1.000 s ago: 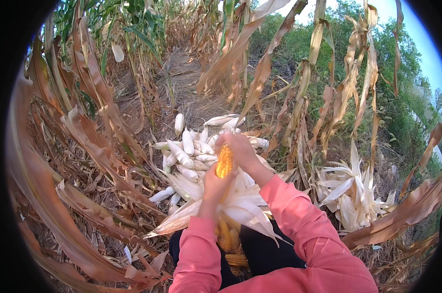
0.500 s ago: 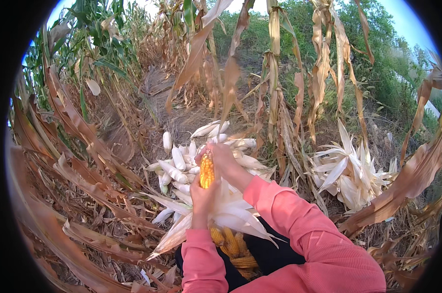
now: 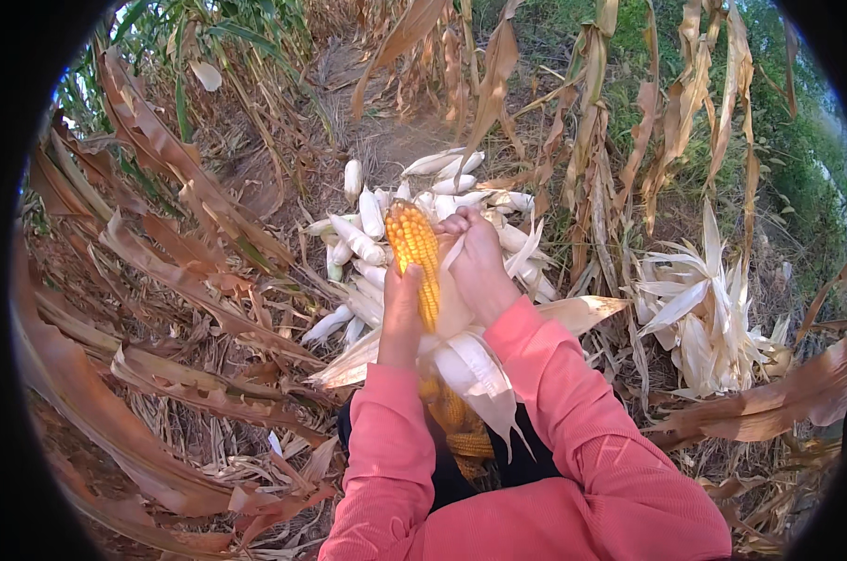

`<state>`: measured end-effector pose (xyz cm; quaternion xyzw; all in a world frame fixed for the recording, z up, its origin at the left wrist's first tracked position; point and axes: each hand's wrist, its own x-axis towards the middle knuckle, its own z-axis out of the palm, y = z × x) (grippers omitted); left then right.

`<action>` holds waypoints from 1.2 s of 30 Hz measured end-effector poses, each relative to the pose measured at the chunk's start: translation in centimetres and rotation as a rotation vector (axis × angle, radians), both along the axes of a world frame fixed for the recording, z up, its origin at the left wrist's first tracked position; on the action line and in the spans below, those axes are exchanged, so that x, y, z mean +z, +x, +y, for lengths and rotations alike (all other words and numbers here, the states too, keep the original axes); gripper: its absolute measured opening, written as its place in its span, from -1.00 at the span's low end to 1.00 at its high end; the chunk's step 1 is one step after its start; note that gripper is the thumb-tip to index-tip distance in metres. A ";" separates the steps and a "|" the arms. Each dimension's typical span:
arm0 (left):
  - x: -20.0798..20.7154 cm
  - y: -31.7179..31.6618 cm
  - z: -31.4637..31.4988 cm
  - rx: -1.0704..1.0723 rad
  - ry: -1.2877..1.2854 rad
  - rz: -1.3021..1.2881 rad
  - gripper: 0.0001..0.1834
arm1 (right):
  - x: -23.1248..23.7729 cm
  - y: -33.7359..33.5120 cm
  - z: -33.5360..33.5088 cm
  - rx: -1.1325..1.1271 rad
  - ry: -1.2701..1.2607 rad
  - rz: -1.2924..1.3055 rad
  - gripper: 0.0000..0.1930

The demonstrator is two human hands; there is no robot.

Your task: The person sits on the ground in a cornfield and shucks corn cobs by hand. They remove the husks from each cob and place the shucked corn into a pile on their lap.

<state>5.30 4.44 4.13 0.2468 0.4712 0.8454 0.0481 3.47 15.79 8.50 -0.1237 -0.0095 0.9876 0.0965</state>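
Note:
A yellow ear of corn (image 3: 411, 245) stands tip up before me, its kernels bare down to the peeled husk. My left hand (image 3: 402, 316) is wrapped round its lower part, the thumb along the kernels. Just right of the ear, my right hand (image 3: 480, 266) is closed on a strip of pale husk (image 3: 455, 297). Other husk leaves (image 3: 475, 365) hang open below both hands. Between my legs lie several bare yellow cobs (image 3: 464, 435), partly hidden by these leaves.
Beyond my hands lies a pile of ears in whitish husks (image 3: 356, 237). A heap of stripped husks (image 3: 704, 313) sits to the right. Dry stalks (image 3: 587, 140) stand ahead, and long brown leaves (image 3: 115, 411) crowd the left side.
My right hand has come off the ear's tip and down its right side, drawing husk away. More kernels show now. The view has tipped downward.

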 end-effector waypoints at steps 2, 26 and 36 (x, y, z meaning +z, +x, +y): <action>-1.1 -0.1 0.0 -0.006 0.051 -0.122 -0.37 | -1.3 -0.3 0.4 -0.011 -0.032 0.098 -0.73; 0.7 -3.1 -4.1 0.592 0.374 -0.368 -0.30 | -17.6 7.6 10.1 0.049 1.095 -0.149 -0.70; 4.0 0.4 -3.6 0.437 0.050 -0.080 -0.37 | -3.6 5.3 4.8 0.184 2.057 0.470 -0.17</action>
